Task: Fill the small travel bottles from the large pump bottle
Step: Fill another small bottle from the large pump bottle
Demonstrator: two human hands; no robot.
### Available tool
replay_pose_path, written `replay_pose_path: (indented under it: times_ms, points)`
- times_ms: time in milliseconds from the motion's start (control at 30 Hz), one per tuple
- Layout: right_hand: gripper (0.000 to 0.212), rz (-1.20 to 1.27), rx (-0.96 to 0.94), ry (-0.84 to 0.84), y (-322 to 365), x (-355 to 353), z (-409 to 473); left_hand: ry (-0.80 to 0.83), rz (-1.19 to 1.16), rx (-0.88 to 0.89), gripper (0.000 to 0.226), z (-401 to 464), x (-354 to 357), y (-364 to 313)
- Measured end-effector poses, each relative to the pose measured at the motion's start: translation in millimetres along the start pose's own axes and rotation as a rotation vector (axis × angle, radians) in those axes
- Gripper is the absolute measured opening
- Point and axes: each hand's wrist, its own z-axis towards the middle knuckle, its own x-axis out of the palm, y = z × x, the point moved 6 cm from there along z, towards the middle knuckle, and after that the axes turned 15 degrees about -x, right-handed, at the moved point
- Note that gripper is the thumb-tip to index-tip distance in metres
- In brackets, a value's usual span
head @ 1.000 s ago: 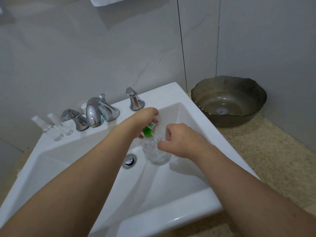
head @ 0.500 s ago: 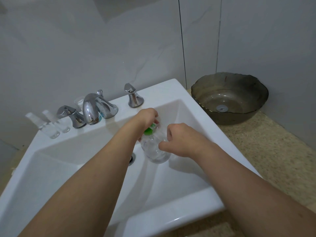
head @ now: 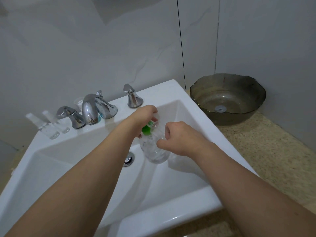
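A large clear pump bottle [head: 154, 150] with a green patch near its top hangs over the white sink basin [head: 184, 117]. My left hand [head: 145, 114] grips its top, fingers curled over the pump head, which is hidden. My right hand [head: 177, 137] holds the bottle's right side with curled fingers. Two small clear travel bottles [head: 48, 129] stand on the sink ledge at the far left, beside the left tap handle.
A chrome faucet [head: 89, 110] with two handles [head: 132, 99] stands on the back ledge, a small clear cup [head: 78, 103] behind it. The drain [head: 128, 159] lies left of the bottle. A dark glass bowl [head: 227, 100] sits on the speckled counter [head: 265, 151] at right.
Both hands and the bottle have stayed nearly in place over the basin; the view shifted slightly. My left hand has closed a little further over the bottle's top.
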Motion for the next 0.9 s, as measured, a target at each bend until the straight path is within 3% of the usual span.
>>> replay_pose_path:
  times_ms: [233, 467, 900]
  points:
    - [0.029, 0.009, -0.015, -0.037, 2.0, -3.4, -0.1, 0.0, -0.11, 0.048, 0.027, -1.4, -4.2, -7.8]
    - [0.027, 0.031, -0.002, -0.005, 0.2, -0.4, 0.4, -0.009, 0.006, 0.015, 0.033, 5.0, -3.2, -1.7]
    - [0.028, -0.042, 0.009, 0.034, -1.5, 2.3, 1.1, -0.02, -0.033, 0.009, 0.027, 7.0, 5.3, 0.8]
